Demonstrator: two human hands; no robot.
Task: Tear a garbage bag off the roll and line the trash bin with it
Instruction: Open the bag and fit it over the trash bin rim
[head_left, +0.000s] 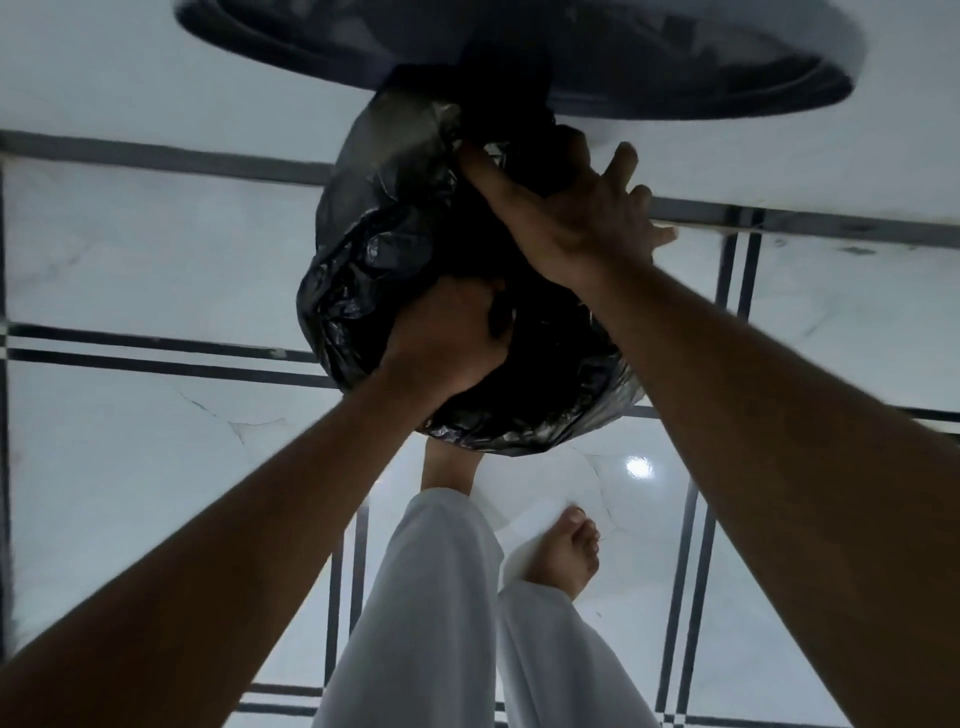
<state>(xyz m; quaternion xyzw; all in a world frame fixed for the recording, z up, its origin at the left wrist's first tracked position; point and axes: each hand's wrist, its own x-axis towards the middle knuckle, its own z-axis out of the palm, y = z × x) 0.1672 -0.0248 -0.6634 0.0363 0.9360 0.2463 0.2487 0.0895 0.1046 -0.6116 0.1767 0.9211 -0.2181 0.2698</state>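
A crumpled black garbage bag hangs in front of me, its far end reaching over the near rim of the dark round trash bin at the top of the view. My left hand grips the bag's lower part, fingers curled into the plastic. My right hand holds the bag's upper part near the bin's rim, thumb and forefinger around the plastic and the other fingers spread. No roll is in view.
White glossy floor tiles with dark border lines lie all around. My bare feet and white trouser legs stand just below the bag. A light reflection shines on the floor at the right.
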